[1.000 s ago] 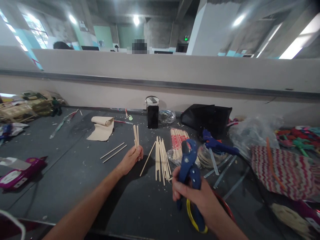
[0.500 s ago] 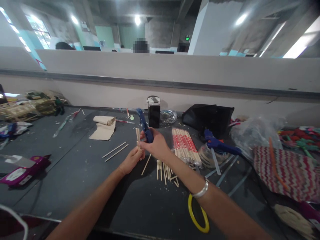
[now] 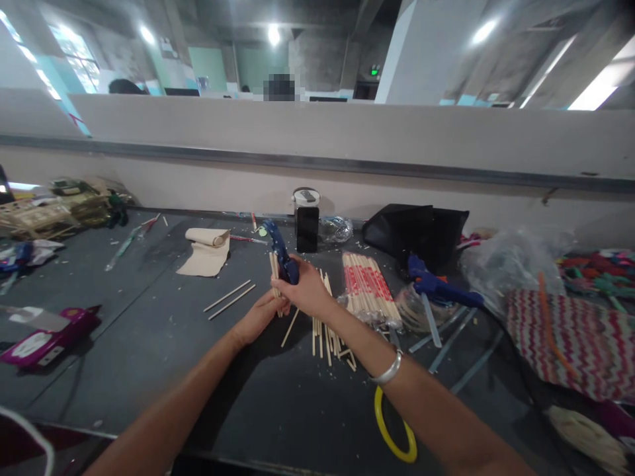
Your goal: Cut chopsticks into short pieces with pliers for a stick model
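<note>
My left hand point(image 3: 261, 316) is closed around a small bundle of wooden sticks point(image 3: 275, 268) that stand upright above the dark table. My right hand point(image 3: 308, 287) is closed on a dark blue tool point(image 3: 280, 248) and touches the sticks with its fingers. The tool leans up and to the left, close beside the stick tops; its working end is too blurred to make out. Loose cut sticks point(image 3: 322, 337) lie below and right of my hands, and two thin sticks point(image 3: 231, 301) lie to the left. A packet of chopsticks point(image 3: 367, 284) rests on the right.
A blue glue gun point(image 3: 441, 287) with a cord and a black pouch point(image 3: 414, 231) are at the right. A phone point(image 3: 307, 229) stands at the back. Rolled cloth point(image 3: 206, 251) and a purple tool point(image 3: 54, 337) lie left. Yellow scissor handles point(image 3: 395, 426) are near the front.
The blue tool has tilted further left and come down slightly against the sticks. My right hand has shifted a little left, uncovering more of the loose sticks behind it.
</note>
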### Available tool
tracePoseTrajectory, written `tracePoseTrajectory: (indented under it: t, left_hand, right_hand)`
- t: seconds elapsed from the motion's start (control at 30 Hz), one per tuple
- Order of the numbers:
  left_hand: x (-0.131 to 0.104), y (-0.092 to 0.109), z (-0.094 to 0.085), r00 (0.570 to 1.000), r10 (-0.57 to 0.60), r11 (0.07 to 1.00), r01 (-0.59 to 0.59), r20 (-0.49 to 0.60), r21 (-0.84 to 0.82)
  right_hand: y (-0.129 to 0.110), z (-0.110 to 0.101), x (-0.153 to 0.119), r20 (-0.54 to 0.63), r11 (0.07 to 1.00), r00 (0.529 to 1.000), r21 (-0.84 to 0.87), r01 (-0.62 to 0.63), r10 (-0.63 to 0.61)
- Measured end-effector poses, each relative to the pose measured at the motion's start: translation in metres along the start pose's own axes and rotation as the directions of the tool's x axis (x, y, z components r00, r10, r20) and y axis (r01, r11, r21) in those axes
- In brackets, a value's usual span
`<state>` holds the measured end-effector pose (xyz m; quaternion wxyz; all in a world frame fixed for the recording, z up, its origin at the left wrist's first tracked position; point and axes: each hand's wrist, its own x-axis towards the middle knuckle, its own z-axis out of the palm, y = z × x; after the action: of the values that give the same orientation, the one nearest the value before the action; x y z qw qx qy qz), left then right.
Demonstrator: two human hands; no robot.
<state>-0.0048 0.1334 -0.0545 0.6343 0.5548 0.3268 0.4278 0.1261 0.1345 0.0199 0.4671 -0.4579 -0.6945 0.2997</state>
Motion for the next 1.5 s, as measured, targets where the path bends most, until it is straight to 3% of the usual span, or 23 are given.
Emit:
tracePoseTrajectory:
  t: [0.2,0.4,0.93,1.23,1.37,1.43,1.5]
  left_hand:
    - [-0.008,0.011,0.012,0.991,0.090,0.983,-0.104,-0.098,-0.153]
    - [-0.009,-0.004,0.022,0.982,0.097,0.972,-0.129,-0.164,-0.195]
    - [-0.008,-0.011,0.021,0.975,0.102,0.940,-0.159,-0.196,-0.301]
    - [-0.008,-0.011,0.022,0.986,0.093,0.930,-0.136,-0.140,-0.341]
    - [-0.008,-0.006,0.025,0.976,0.128,0.960,-0.167,-0.177,-0.225]
    - [-0.008,0.005,0.026,0.962,0.170,0.984,-0.178,-0.215,-0.020]
    - [-0.011,0.020,0.025,0.939,0.226,0.945,-0.148,-0.258,0.291]
  right_hand:
    - [-0.002,-0.003,-0.002,-0.024,1.000,1.000,-0.021,-0.004,0.003]
    - [-0.004,-0.003,-0.002,-0.026,1.000,0.999,0.005,-0.022,0.022]
    - [-0.003,0.002,-0.006,-0.051,1.000,0.999,0.024,-0.007,0.009]
    - [-0.007,0.000,-0.010,-0.061,1.000,0.998,0.021,-0.021,0.022]
    - [-0.014,-0.012,-0.016,-0.044,0.998,0.997,0.012,-0.061,0.062]
    - [-0.017,-0.023,-0.025,-0.056,0.994,0.993,0.014,-0.106,0.107]
    - [-0.017,-0.037,-0.041,-0.085,0.984,0.980,-0.002,-0.181,0.180]
